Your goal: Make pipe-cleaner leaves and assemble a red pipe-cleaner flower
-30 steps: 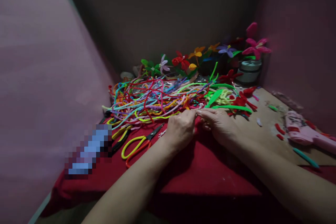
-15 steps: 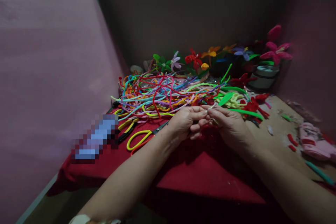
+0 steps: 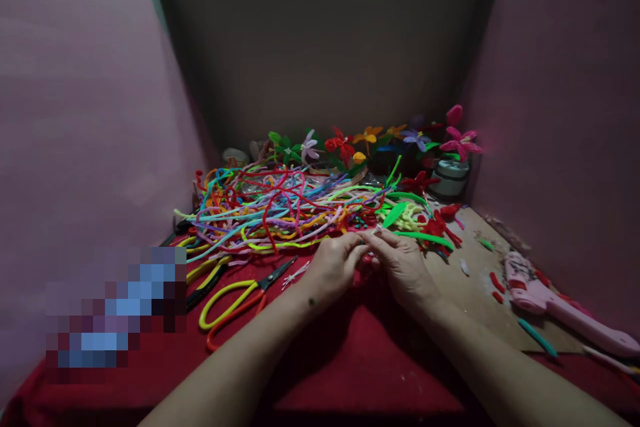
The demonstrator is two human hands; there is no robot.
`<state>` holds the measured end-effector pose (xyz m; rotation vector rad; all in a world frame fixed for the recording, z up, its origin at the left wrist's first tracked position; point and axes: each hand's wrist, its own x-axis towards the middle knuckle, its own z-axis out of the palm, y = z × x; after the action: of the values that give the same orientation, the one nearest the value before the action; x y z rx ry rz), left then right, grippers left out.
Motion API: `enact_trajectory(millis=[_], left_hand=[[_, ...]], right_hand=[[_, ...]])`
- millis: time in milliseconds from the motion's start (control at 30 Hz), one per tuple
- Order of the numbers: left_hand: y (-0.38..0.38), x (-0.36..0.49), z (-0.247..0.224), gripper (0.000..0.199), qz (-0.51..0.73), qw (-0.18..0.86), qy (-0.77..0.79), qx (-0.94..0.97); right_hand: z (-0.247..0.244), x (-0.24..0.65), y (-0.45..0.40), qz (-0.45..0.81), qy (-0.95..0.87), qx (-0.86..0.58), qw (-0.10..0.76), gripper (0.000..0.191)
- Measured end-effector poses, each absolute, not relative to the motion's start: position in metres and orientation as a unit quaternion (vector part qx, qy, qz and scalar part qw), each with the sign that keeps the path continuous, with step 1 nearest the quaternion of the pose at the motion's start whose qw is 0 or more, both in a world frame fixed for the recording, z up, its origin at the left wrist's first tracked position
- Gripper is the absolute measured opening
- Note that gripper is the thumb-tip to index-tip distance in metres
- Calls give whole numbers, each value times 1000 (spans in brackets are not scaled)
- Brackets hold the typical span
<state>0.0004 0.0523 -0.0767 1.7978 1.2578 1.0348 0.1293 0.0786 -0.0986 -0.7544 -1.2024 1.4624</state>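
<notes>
My left hand (image 3: 333,260) and my right hand (image 3: 403,270) meet above the red cloth, fingertips pinched together. Between them is a small white piece (image 3: 379,231), its end showing above my right thumb and index finger; the rest is hidden by my fingers. Left of my left hand lie several thin white flower stamens (image 3: 296,275). Scissors (image 3: 260,297) with yellow and orange-red handles rest close to my left forearm. Just beyond my fingers spreads a tangled heap of coloured pipe cleaners (image 3: 285,203), with a green fuzzy leaf (image 3: 396,215) at its right side.
Finished pipe-cleaner flowers (image 3: 367,137) stand along the back, one pink flower (image 3: 461,142) by a grey pot (image 3: 449,180). At right, a pink glue gun (image 3: 533,295) lies on a brown board (image 3: 475,287) with scraps. A blurred-out bluish patch (image 3: 133,297) covers something at left.
The view has shifted, so the scene sits lower and more to the left. The white stamens and more of the scissors now show. Both hands keep pinching together.
</notes>
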Motion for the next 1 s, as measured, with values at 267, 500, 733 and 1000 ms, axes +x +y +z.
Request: enact_trajectory(millis=[267, 500, 733, 1000], left_hand=[[55, 1, -81, 23, 404, 221, 521, 719], [53, 0, -67, 20, 411, 557, 452, 563], [55, -9, -69, 16, 400, 727, 330, 450], [57, -16, -72, 17, 373, 759, 287, 449]], right_hand=[[-91, 128, 75, 630, -519, -302, 493, 20], [-97, 129, 80, 686, -495, -267, 462, 24], [-93, 131, 81, 680, -491, -244, 486, 16], [-90, 130, 78, 647, -516, -223, 515, 11]])
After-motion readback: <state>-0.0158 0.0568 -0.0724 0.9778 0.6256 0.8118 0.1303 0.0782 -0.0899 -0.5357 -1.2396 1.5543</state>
